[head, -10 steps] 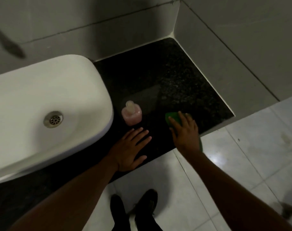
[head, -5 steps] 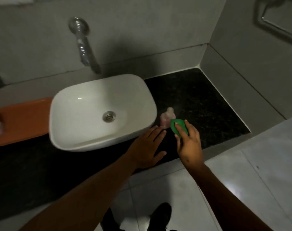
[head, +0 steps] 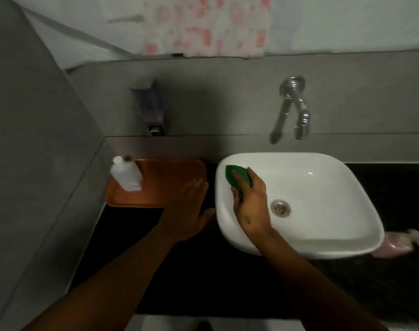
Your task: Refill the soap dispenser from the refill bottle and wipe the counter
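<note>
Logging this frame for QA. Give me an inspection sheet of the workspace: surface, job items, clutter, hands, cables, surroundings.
Surface: dark speckled counter, white basin set on it.
Job's things: white bottle upright on orange tray; pink dispenser lying to the right of the basin, blurred; green cloth over the basin's left rim.
Clutter: nothing seen.
Hands: right hand gripping the cloth; left hand open, flat, at the tray's near corner.
Cables: nothing seen.
Surroundings: wall tap, grey tiled walls, wall-mounted holder.

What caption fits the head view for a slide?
Right hand carries a green sponge over the white basin; left hand lies open beside the orange tray.
</note>
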